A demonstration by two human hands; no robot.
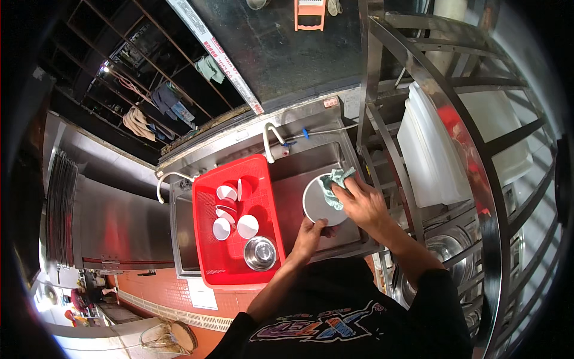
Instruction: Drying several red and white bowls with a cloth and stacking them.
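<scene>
Over the right basin of a stainless steel sink (287, 197), my left hand (311, 235) grips the near rim of a round white bowl or dish (316, 206), thumb on top. My right hand (363, 202) holds a crumpled pale green cloth (334, 197) pressed against the dish's right side. Left of my hands, a red plastic basket (208, 264) lies across the sink. Several small white cups or bowls (248, 226) sit in it, some tipped on their sides. A shiny metal bowl (260, 254) rests in its near right corner.
A white curved faucet (269, 139) rises behind the basin, and a second faucet (168, 181) stands farther left. To my right is a metal rack (448, 89) with white plastic containers (426, 148) and metal bowls (453, 249). A stainless steel cabinet (121, 220) stands at left.
</scene>
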